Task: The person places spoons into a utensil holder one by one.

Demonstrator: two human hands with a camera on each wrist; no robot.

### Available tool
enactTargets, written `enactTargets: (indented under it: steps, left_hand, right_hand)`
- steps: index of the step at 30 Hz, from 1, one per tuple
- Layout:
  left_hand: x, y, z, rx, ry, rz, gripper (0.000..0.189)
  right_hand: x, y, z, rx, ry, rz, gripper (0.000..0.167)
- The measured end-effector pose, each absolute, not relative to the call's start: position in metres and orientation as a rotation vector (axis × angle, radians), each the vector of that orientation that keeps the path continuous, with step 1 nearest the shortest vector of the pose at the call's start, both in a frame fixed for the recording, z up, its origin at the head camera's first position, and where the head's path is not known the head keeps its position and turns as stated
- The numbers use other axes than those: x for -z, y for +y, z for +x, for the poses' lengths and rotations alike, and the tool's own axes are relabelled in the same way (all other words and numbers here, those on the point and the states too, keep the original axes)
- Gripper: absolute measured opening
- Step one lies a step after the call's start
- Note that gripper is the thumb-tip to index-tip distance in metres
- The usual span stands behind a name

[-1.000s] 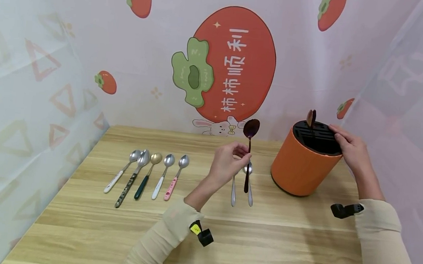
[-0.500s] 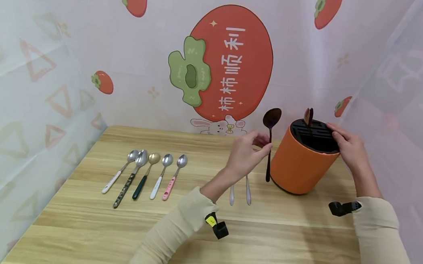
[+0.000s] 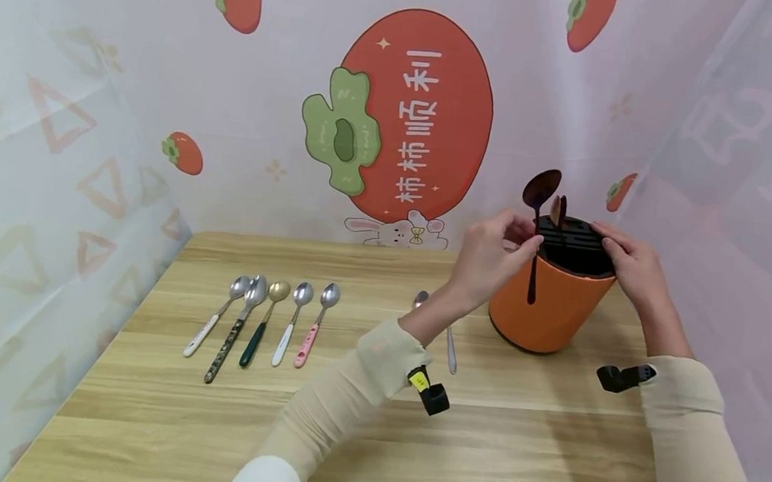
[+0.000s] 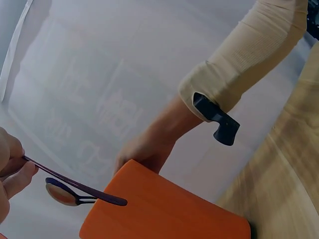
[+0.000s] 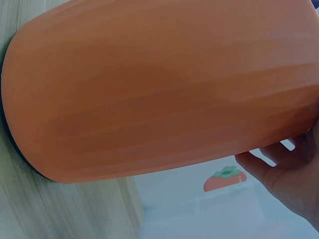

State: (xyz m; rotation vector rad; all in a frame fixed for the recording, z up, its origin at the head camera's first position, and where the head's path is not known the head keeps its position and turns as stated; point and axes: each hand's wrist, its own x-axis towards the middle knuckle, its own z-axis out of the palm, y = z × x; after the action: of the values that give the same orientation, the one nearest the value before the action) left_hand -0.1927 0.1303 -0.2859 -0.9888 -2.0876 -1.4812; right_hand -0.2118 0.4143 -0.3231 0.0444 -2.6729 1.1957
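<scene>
In the head view, my left hand [image 3: 491, 262] pinches a dark brown spoon [image 3: 542, 188] by its handle, bowl up. The spoon hangs at the left front of an orange knife block [image 3: 548, 306], its handle tip below the rim and outside the wall. My right hand [image 3: 639, 275] holds the block's right rim; the right wrist view shows its fingers [image 5: 256, 167] against the outer wall. Dark and coppery spoon bowls [image 3: 559, 211] stick up from the slotted black top. The left wrist view shows the held spoon [image 4: 75, 181] across the block's edge.
Several spoons lie in a row on the left of the wooden table [image 3: 169, 419], among them a pink-handled spoon [image 3: 307, 343]. Behind the left forearm show a spoon bowl [image 3: 421, 299] and a steel handle [image 3: 451, 348]. A printed curtain [image 3: 262, 101] surrounds the table.
My left hand has carried the dark spoon to the right and up, from above the steel spoons to the knife block. The right hand stays on the rim.
</scene>
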Motion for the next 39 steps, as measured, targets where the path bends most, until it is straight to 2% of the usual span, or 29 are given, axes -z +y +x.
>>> enactTargets:
  steps: [10, 19, 28, 39]
  left_hand:
    - [0.257, 0.161, -0.198, 1.375, -2.057, -0.995, 0.011]
    - [0.248, 0.189, -0.205, 1.352, -2.047, -0.977, 0.010]
    - [0.265, 0.209, -0.206, 1.146, -2.278, -0.848, 0.008]
    - [0.285, 0.224, -0.213, 0.995, -2.449, -0.781, 0.016]
  right_hand:
    - [0.321, 0.413, -0.213, -1.167, -2.659, -0.002, 0.052]
    - [0.321, 0.412, -0.214, -1.198, -2.635, -0.015, 0.053]
    - [0.325, 0.413, -0.214, -1.219, -2.614, -0.006, 0.058]
    - [0.324, 0.411, -0.215, -1.229, -2.613, 0.005, 0.049]
